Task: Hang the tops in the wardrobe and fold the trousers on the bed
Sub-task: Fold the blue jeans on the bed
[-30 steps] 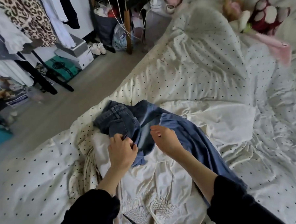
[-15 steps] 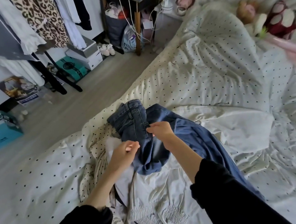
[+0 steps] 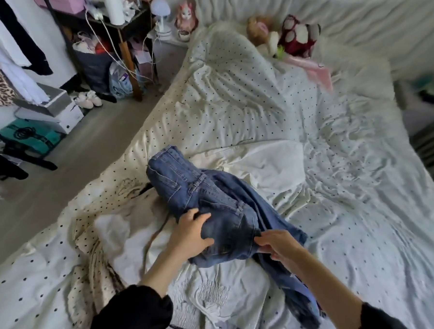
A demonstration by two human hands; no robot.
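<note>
1. Right now the blue jeans (image 3: 213, 202) lie bunched on the dotted duvet (image 3: 258, 112) at the near side of the bed, waistband toward the floor side, one leg trailing down toward the person's right sleeve.
2. The left hand (image 3: 192, 233) grips a fold of denim near the seat, thumb over the cloth and fingers curled under it. The right hand (image 3: 278, 245) pinches the edge of the denim just beside it, fingertips closed on the fabric.
3. The step in hand, as I judge it, is getting the jeans untangled and laid flat before any fold is made.
4. To do it well, find the waistband first and hold it at both sides, so the legs can drop out straight instead of twisting.
5. Lay one leg on the other with the seams matched, then smooth the cloth outward with flat palms.
6. Work on the bare part of the duvet farther in, because white garments (image 3: 205, 295) lie under and beside the jeans and could get caught in the fold.
7. A cream dotted garment (image 3: 95, 266) sits at the left; it looks like a top, though its shape is hard to read.
8. Those tops are not yet hung on the clothes rail (image 3: 3, 49) across the floor.
</note>
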